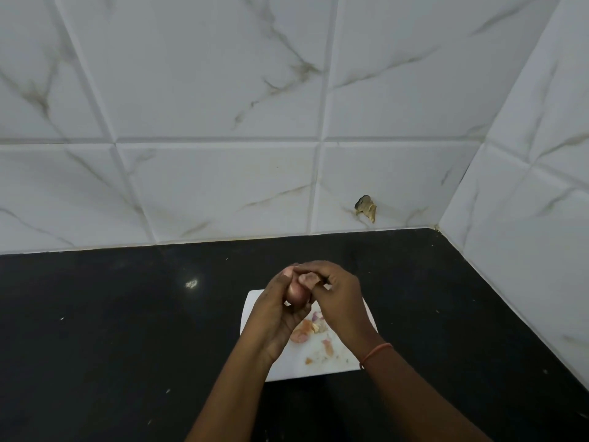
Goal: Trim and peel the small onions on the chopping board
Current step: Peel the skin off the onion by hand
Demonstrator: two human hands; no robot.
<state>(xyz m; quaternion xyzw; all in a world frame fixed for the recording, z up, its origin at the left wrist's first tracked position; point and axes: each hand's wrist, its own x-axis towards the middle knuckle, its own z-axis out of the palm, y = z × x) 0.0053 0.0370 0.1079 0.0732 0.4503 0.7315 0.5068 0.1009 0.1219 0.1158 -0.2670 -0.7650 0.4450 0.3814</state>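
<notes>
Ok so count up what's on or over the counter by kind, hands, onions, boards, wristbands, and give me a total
Hands: 2, the left hand and the right hand
Onions: 1, the small onion held between them above the board
Chopping boards: 1, the white chopping board, with loose peel scraps on it, not counted
Wristbands: 1, the orange band on the right wrist
Total: 5

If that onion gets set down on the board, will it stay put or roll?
The onion looks rounded and smooth, so it would probably roll. Its bared surface appears glossy, so perhaps slippery in the left hand. The skin flap pinched by the right hand looks thin, likely tearing easily.
</notes>
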